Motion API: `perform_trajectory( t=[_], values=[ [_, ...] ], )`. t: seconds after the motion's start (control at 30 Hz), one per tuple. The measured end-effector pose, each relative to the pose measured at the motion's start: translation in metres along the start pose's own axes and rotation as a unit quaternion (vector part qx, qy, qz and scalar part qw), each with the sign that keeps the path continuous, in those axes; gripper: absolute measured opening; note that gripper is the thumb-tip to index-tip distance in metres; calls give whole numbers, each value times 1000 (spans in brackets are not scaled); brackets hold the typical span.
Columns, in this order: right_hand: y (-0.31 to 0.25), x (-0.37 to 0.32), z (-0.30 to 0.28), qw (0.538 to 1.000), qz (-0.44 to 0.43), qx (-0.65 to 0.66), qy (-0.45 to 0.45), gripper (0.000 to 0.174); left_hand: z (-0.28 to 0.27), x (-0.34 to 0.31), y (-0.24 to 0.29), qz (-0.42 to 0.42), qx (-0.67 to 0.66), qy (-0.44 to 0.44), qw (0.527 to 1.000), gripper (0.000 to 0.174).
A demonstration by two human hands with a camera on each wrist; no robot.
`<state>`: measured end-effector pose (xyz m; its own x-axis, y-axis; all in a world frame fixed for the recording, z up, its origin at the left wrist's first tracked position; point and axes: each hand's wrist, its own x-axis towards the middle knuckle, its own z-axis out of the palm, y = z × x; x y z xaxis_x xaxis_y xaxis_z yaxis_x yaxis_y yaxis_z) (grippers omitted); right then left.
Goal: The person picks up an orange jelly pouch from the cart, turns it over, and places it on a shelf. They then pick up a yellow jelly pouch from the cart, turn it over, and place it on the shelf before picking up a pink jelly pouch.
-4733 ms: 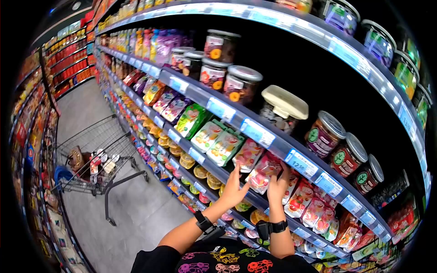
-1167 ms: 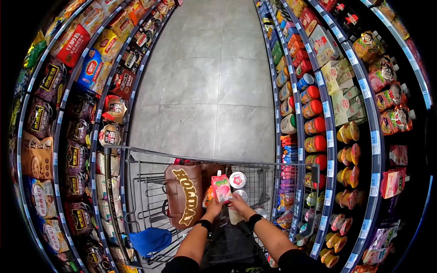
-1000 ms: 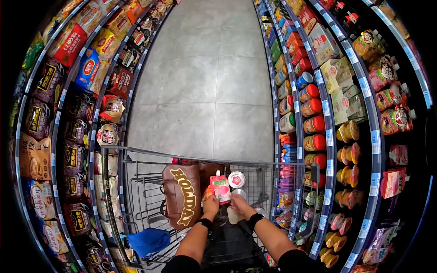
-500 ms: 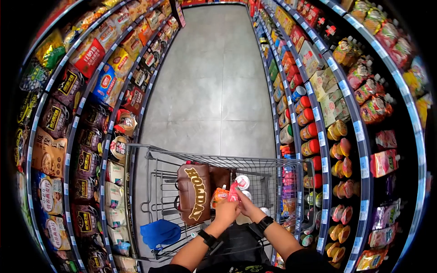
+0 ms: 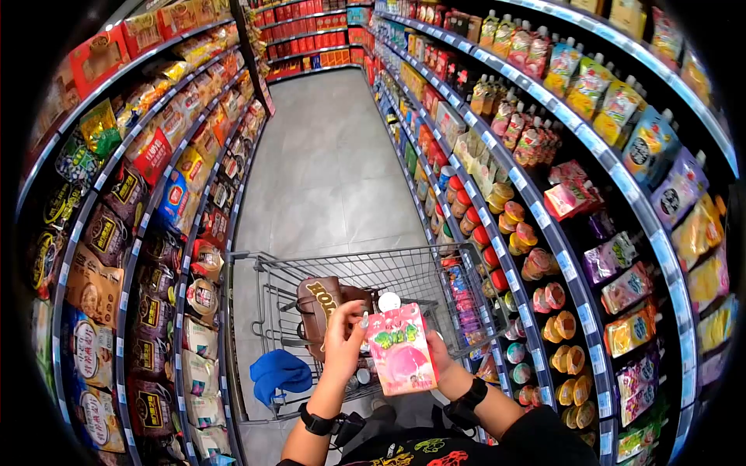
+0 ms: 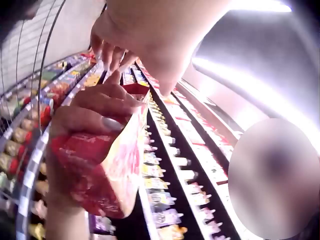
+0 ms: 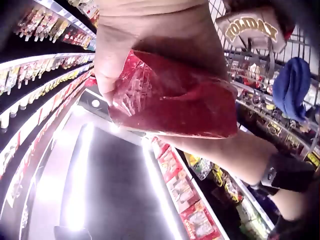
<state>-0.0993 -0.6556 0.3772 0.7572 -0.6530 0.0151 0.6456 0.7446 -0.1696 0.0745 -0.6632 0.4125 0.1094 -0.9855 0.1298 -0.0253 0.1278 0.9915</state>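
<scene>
A pink package with a large peach picture [image 5: 406, 357] is held upright over the cart, its printed front facing the head camera. My right hand [image 5: 441, 359] grips it from its right side and behind; in the left wrist view that hand's fingers [image 6: 97, 107] curl over the red package [image 6: 107, 175]. My left hand [image 5: 342, 338] is raised at the package's left edge with fingers loosely bent; whether it touches is unclear. In the right wrist view, my right hand [image 7: 160, 30] holds the package's red underside [image 7: 180, 105], with the left forearm [image 7: 232, 155] beyond.
The wire cart [image 5: 365, 264] holds a brown lettered bag [image 5: 318, 311], a white round lid [image 5: 389, 300] and other items partly hidden. A blue cloth [image 5: 280, 373] lies at its left. Stocked shelves line both sides of a grey-floored aisle [image 5: 311, 155]; red goods [image 5: 315, 39] stand on shelves at its far end.
The pink item in my hands has come up nearer, its broad peach front now turned to the head camera. My left hand has moved to its left edge. The head view has tilted up.
</scene>
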Motion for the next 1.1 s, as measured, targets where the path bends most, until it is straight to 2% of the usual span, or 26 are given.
perform_trajectory(
  t=[0.03, 0.1, 0.13, 0.23, 0.3, 0.4, 0.5, 0.53, 0.63, 0.67, 0.77, 0.8, 0.9, 0.93, 0.97, 1.03, 1.07, 1.1],
  values=[
    [4, -7, 14, 1000, 9, -3, -29, 62, 0, -7, 2, -24, -109, -79, 991, 31],
    [13, -25, 12, 999, 10, -51, -1, 64, 2, -29, 16, -168, -200, -163, 951, 24],
    [18, -37, 11, 997, 7, -73, 18, 64, 5, -38, 35, -144, -173, -189, 956, 19],
    [17, -70, 19, 996, 70, -20, -54, 66, 18, -57, 87, -38, -81, -229, 969, 11],
    [14, -92, 31, 995, 38, -59, -64, 69, 33, -70, 89, -5, -66, -230, 971, 10],
    [3, -129, 39, 991, 40, -115, -51, 72, 61, -84, 96, 62, -65, -254, 963, 13],
    [-8, -166, 39, 983, 37, -173, -40, 77, 97, -100, 96, 47, -123, -267, 955, 15],
    [-12, -180, 39, 981, 32, -183, -59, 81, 109, -108, 100, 2, -163, -288, 944, 18],
    [-22, -226, 46, 972, 7, -207, -110, 94, 149, -128, 106, 33, -170, -318, 932, 20],
    [-25, -241, 55, 973, -4, -214, -89, 104, 163, -133, 113, 51, -173, -336, 924, 20],
    [-29, -276, 46, 970, -53, -222, -88, 110, 197, -149, 115, 61, -201, -336, 918, 18],
    [-29, -287, 51, 966, -106, -229, -48, 107, 202, -153, 107, 48, -222, -355, 907, 30],
    [-33, -298, 88, 856, -281, -435, -13, 100, 230, -180, 120, 64, -236, -214, 946, 58],
    [-32, -301, 94, 781, -340, -523, 36, 95, 232, -184, 120, 45, -244, -236, 939, 92],
    [-30, -305, 104, 688, -389, -606, 87, 92, 236, -194, 131, -11, -311, -234, 921, 108],
    [-20, -314, 124, 465, -462, -732, 187, 87, 238, -215, 119, -32, -370, -250, 894, 112],
    [-14, -313, 130, 384, -510, -741, 207, 83, 236, -224, 108, -33, -326, -253, 910, 111],
    [-7, -314, 133, 352, -522, -747, 212, 84, 235, -232, 107, 11, -301, -254, 919, 93]
  ],
)
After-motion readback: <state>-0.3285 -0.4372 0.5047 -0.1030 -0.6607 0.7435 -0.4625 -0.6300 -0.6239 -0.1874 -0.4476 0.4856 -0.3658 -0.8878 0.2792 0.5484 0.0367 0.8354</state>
